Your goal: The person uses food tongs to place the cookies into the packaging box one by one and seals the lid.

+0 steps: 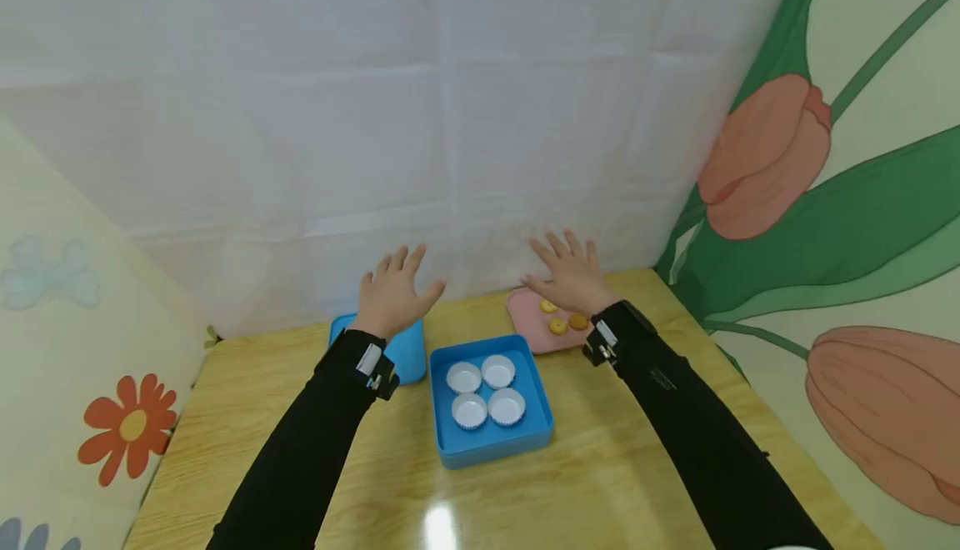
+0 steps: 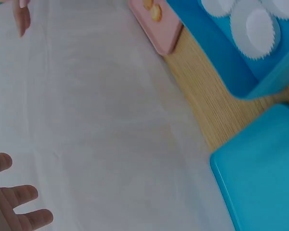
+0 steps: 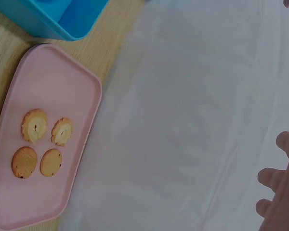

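a white cloth (image 1: 442, 117), creased in a soft grid of folds, hangs across the back. to the right stands a painted wall (image 1: 892, 417) with coral tulips and broad green leaves; to the left, a cream wall (image 1: 52, 367) bears an orange-red flower with a yellow centre. the surface (image 1: 247, 392) between them is pale, glossy wood-grain.

two smooth black sleeves (image 1: 690, 425) reach forward over it; small print on the right one is too fine to read. in the middle sits a deep blue box (image 1: 495, 452), square with rounded corners. a pink tray (image 3: 43, 199), shallow and round-cornered, lies just beyond it to the right, and a flat blue lid (image 1: 408, 357) just beside it to the left.

the left hand (image 1: 393, 300) is raised near the lid, the right hand (image 1: 573, 279) near the tray, both with fingers spread. dark wrist devices (image 1: 369, 358) carry pale labels, illegible here.

inside the box, four fluted white paper cups (image 1: 507, 407) stand two by two. smallest are four biscuits on the tray: two scalloped rings (image 3: 34, 126) and two plain rounds (image 3: 24, 162) with dark specks.
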The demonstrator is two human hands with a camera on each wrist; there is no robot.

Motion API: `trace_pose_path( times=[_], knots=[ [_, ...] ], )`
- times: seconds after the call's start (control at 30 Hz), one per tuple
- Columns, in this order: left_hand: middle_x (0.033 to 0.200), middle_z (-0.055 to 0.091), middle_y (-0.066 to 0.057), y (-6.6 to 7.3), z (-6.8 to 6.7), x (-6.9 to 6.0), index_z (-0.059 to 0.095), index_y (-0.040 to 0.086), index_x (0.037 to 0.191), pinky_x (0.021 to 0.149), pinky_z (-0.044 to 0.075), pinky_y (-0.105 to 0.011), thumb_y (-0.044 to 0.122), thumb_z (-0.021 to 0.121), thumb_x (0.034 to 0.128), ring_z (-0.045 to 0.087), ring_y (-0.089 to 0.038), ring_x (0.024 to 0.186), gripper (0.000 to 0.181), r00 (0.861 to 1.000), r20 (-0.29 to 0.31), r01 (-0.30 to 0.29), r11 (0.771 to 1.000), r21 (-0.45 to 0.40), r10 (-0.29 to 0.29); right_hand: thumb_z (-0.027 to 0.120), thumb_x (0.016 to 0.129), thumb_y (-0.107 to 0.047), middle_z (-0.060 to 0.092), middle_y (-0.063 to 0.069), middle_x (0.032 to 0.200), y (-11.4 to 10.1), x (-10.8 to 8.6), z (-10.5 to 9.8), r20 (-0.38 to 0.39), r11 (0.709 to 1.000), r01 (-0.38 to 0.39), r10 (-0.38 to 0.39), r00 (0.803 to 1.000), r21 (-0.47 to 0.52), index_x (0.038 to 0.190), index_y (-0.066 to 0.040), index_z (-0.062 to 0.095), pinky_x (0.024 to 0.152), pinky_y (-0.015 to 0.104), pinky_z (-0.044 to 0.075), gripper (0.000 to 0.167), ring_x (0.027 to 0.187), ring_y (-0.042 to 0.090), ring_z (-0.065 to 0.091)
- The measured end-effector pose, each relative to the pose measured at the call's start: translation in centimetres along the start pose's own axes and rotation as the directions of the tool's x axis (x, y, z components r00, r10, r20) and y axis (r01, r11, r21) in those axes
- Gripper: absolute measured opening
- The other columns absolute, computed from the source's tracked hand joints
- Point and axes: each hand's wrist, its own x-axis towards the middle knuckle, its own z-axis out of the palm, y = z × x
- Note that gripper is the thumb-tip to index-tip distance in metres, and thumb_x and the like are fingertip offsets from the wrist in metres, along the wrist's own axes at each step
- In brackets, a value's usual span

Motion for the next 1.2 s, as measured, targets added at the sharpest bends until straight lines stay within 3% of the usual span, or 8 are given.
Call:
trace_pose_path(
  times=[0.17,0.3,0.5,0.6,0.73,0.83,0.97,1.2],
  knots=[
    [0.15,0.027,-0.015,1.2,0.4,-1.2,0.02,0.021,0.148,0.105,0.027,-0.059,0.056,0.04,0.0914,0.028,-0.04,0.136,0.07,0.999,-0.001,-0.05,0.996,-0.077,0.05,0.045,0.091,-0.053,0.014,0.015,0.155,0.5,-1.9,-0.1,-0.023,1.0,-0.008,0.009,1.0,0.029,0.149,-0.021,0.018,0.109,0.064,0.001,0.072,0.143,0.039,0.002],
    [0.143,0.04,-0.016,1.8,0.8,-2.4,0.028,0.016,0.146,0.094,0.041,-0.055,0.053,0.042,0.0917,0.042,-0.04,0.126,0.067,0.994,-0.05,-0.102,0.989,-0.107,0.097,0.045,0.09,-0.054,0.014,0.015,0.155,1.1,-3.4,0.1,-0.044,1.0,-0.025,0.025,0.999,0.014,0.149,-0.02,0.019,0.11,0.064,0.001,0.073,0.143,0.04,0.001],
    [0.126,0.055,-0.015,2.2,1.7,-4.7,0.041,0.011,0.138,0.069,0.051,-0.038,0.043,0.045,0.0941,0.062,-0.029,0.094,0.055,0.991,-0.087,-0.115,0.972,-0.207,0.098,0.051,0.089,-0.05,0.019,0.017,0.153,1.8,-6.1,0.5,-0.141,0.998,-0.018,0.026,0.99,0.06,0.147,-0.017,0.025,0.109,0.065,0.005,0.072,0.142,0.041,0.005],
    [0.108,0.061,-0.011,2.1,2.8,-5.8,0.052,0.009,0.128,0.059,0.043,-0.029,0.037,0.046,0.0951,0.055,-0.018,0.07,0.044,0.992,-0.089,-0.105,0.966,-0.235,0.086,0.057,0.087,-0.044,0.022,0.019,0.151,2.4,-7.7,0.8,-0.206,0.996,-0.005,0.023,0.978,0.087,0.146,-0.016,0.028,0.108,0.065,0.007,0.071,0.141,0.042,0.009],
    [0.083,0.06,-0.003,1.6,4.5,-7.3,0.063,0.01,0.108,0.053,0.034,-0.026,0.03,0.051,0.094,0.041,-0.012,0.054,0.027,0.991,-0.106,-0.102,0.964,-0.245,0.078,0.062,0.085,-0.039,0.024,0.02,0.15,3.5,-10.1,1.0,-0.263,0.994,-0.034,0.06,0.963,0.103,0.145,-0.015,0.029,0.107,0.066,0.008,0.073,0.14,0.043,0.011],
    [0.07,0.054,0.002,1.2,5.6,-8.5,0.064,0.01,0.103,0.048,0.03,-0.024,0.027,0.055,0.092,0.037,-0.01,0.049,0.022,0.993,-0.104,-0.078,0.963,-0.259,0.052,0.062,0.084,-0.042,0.023,0.022,0.15,4.2,-12.2,1.4,-0.279,0.989,-0.085,0.117,0.953,0.125,0.146,-0.014,0.027,0.105,0.068,0.008,0.076,0.14,0.044,0.012],
    [0.067,0.05,0.004,0.5,7.1,-10.1,0.06,0.009,0.116,0.043,0.028,-0.022,0.026,0.055,0.0912,0.035,-0.009,0.044,0.03,0.998,-0.054,0.004,0.951,-0.309,-0.022,0.062,0.084,-0.043,0.024,0.027,0.148,5.5,-15.0,2.5,-0.314,0.974,-0.119,0.176,0.933,0.192,0.147,-0.009,0.025,0.103,0.069,0.012,0.081,0.137,0.048,0.015],
    [0.098,0.058,-0.013,-0.8,10.2,-11.8,0.039,0.0,0.137,0.044,0.034,-0.023,0.028,0.051,0.092,0.047,-0.011,0.054,0.054,0.979,0.033,0.201,0.927,-0.316,-0.201,0.067,0.081,-0.04,0.031,0.033,0.141,6.9,-18.8,5.4,-0.35,0.946,-0.181,0.272,0.896,0.269,0.142,0.004,0.028,0.102,0.063,0.019,0.085,0.131,0.052,0.022]
  ],
)
